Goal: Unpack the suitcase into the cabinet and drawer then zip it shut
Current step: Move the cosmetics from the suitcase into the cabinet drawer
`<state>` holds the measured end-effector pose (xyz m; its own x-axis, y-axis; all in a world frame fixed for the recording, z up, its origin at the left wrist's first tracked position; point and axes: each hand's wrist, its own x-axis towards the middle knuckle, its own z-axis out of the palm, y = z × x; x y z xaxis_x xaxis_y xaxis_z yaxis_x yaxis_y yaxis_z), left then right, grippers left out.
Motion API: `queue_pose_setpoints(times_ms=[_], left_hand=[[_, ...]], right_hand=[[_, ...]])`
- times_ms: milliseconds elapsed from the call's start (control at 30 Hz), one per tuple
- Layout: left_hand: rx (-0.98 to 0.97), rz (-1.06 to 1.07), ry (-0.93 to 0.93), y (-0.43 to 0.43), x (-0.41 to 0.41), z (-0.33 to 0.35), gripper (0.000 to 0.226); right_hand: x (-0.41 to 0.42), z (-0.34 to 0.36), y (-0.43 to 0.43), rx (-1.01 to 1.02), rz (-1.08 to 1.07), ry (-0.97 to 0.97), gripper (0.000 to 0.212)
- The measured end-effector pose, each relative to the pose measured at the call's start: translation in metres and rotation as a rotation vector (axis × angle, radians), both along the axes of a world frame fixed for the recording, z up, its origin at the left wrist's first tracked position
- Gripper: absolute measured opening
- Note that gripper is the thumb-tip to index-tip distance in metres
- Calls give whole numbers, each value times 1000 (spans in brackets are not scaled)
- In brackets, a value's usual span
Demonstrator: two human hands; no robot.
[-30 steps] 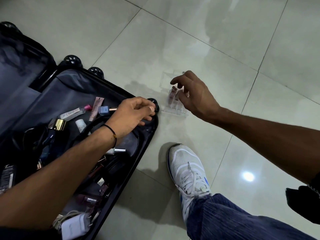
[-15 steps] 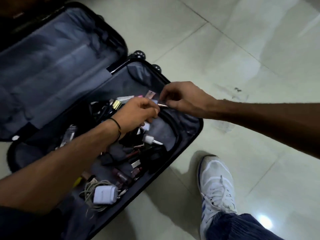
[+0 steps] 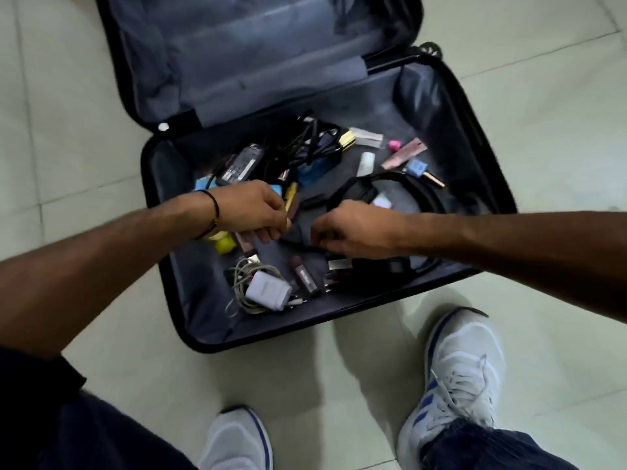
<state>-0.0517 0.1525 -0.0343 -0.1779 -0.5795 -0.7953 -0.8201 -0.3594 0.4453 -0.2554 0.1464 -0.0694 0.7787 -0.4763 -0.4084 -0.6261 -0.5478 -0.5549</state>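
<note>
On the tiled floor [image 3: 559, 96], centre of frame: suitcase [image 3: 200, 300], open, lid [image 3: 237, 45] folded back toward the top of the frame.
Left hand [image 3: 254, 212]: over the middle of the packed half, fingers curled against the thumb; cannot tell whether it pinches anything. Black band [image 3: 214, 212] on the wrist.
Right hand [image 3: 353, 232]: just right of the left hand, fingers curled down among dark items; grip cannot be told.
Charger [image 3: 268, 290]: white, with a coiled cable, below the left hand.
Power adapter [image 3: 241, 164]: black, above the left hand.
Black cables [image 3: 305, 144]: tangled, upper centre of the contents.
Pink tube [image 3: 403, 156]: upper right of the contents.
Yellow item [image 3: 225, 244]: just below the left wrist.
White shoes [image 3: 464, 364]: bottom of the frame, on the floor, near the suitcase edge.
</note>
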Motion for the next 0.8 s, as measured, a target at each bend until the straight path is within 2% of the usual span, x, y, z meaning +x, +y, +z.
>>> queue_pose_setpoints(times_ms=[100, 167, 367, 533, 600, 667, 733, 800], left_hand=[[-48, -198, -120, 16, 17, -3, 12], [-50, -274, -177, 26, 30, -7, 15], [101, -157, -106, 51, 55, -27, 24], [180, -136, -51, 62, 52, -30, 35], [185, -145, -30, 62, 51, -29, 38], [197, -137, -19, 61, 51, -27, 39], [198, -110, -12, 59, 51, -25, 36], [148, -67, -30, 58, 50, -29, 27]], right_hand=[[18, -23, 11, -10, 43, 56, 28], [24, -38, 9, -26, 13, 75, 27], [15, -57, 7, -119, 83, 90, 17], [19, -55, -4, -46, 139, 116, 18], [21, -48, -8, 1, 87, 66, 18], [22, -42, -11, 17, -67, -69, 20], [27, -39, -12, 2, -177, -195, 23], [35, -38, -14, -11, -189, -218, 23]])
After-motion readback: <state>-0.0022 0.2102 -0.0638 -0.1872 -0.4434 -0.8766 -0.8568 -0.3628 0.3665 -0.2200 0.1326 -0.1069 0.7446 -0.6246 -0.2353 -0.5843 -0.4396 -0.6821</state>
